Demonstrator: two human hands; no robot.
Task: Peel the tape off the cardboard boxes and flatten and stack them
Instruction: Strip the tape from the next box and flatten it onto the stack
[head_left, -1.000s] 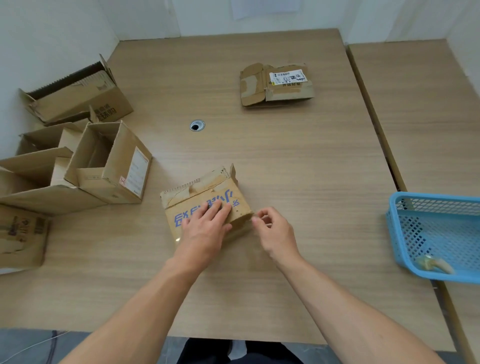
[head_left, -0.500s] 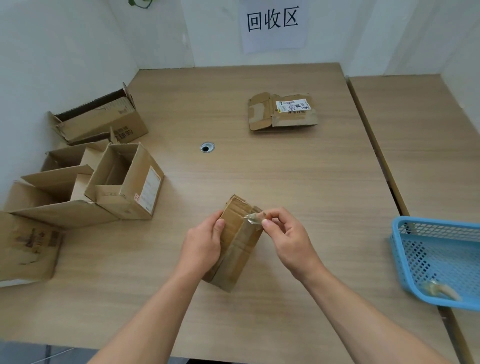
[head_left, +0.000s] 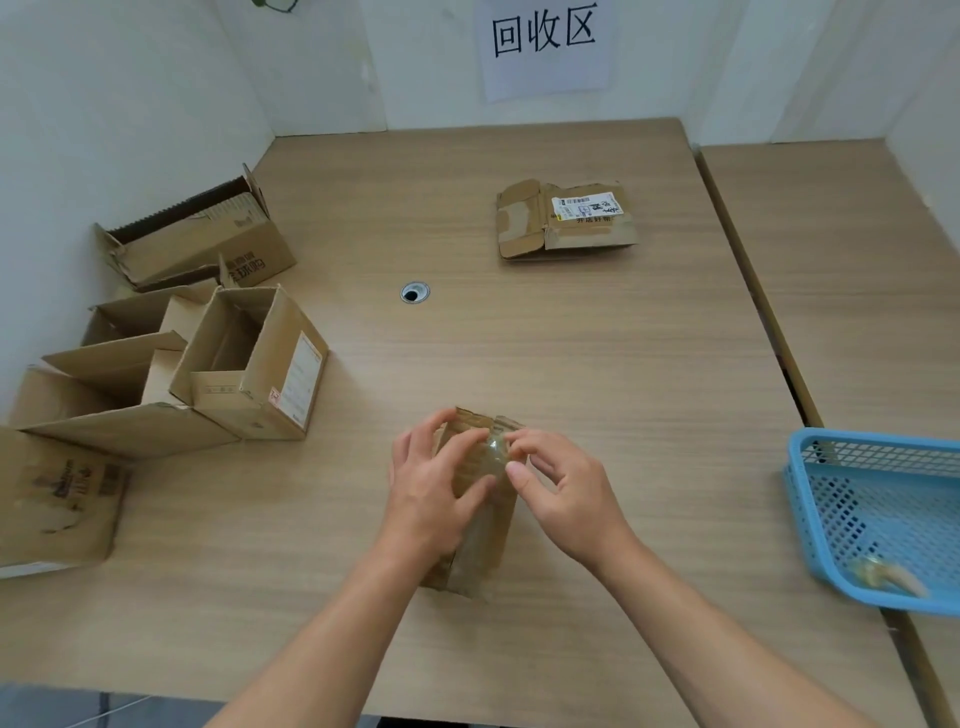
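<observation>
one sign (head_left: 544, 47) reads 回收区; left hand (head_left: 431, 493) grips box (head_left: 483, 551), right hand (head_left: 566, 493) pinches tape (head_left: 494, 451).

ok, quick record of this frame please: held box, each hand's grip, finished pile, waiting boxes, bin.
held box: small cardboard box, on end between both hands
left hand: grips the box's left side
right hand: pinches clear tape at the box's top
finished pile: one flattened box, far centre, label up
waiting: open boxes at left
bin: blue basket at right, tape scraps inside
</observation>
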